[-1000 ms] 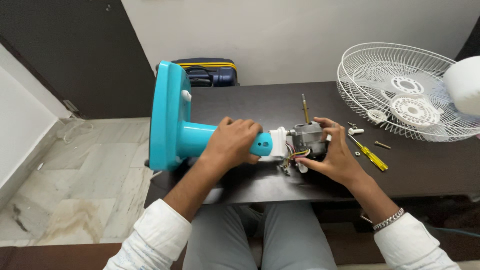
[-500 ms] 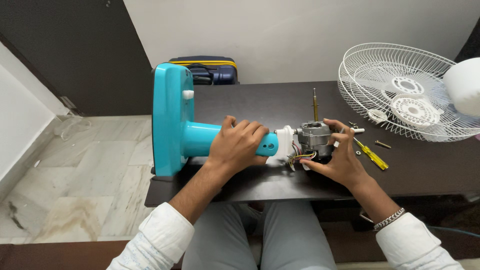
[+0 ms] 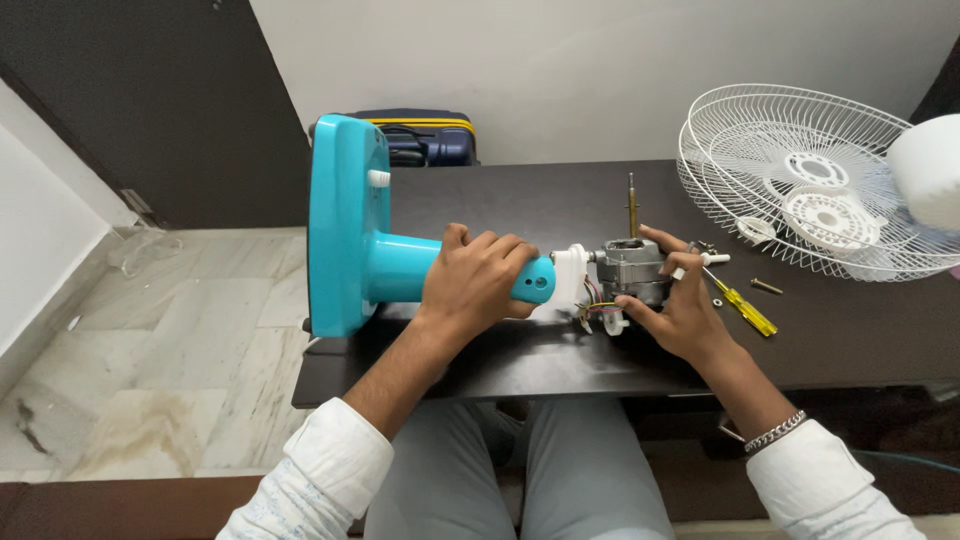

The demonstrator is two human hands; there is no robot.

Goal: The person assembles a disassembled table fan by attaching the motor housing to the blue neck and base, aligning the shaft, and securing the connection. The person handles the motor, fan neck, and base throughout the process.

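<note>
- The fan stand (image 3: 370,250), turquoise plastic with a flat base and a round neck, lies on its side at the left end of the dark bench (image 3: 500,205), its base standing on edge over the bench's left edge and its neck running toward the middle.
- The left hand (image 3: 478,285) wraps around the neck near its free end, fingers (image 3: 490,248) curled over the top and closed firmly on the plastic.
- A white joint piece (image 3: 567,278) sits at the tip of the neck, touching the grey fan motor (image 3: 632,268) just beside it.
- The right hand (image 3: 680,305) cups the motor from the near side, thumb below and fingertips on its far side, closed around its body.
- A metal shaft (image 3: 632,205) stands up from the motor, pointing to the bench's far edge; coloured wires (image 3: 598,305) hang out between motor and joint piece.
- A yellow-handled screwdriver (image 3: 742,308) lies just right of the right hand, with a few small screws (image 3: 765,287) near it.
- A white wire fan guard (image 3: 800,170) rests at the bench's far right corner.
- A dark suitcase (image 3: 425,135) stands behind the bench's far edge, against the wall.
</note>
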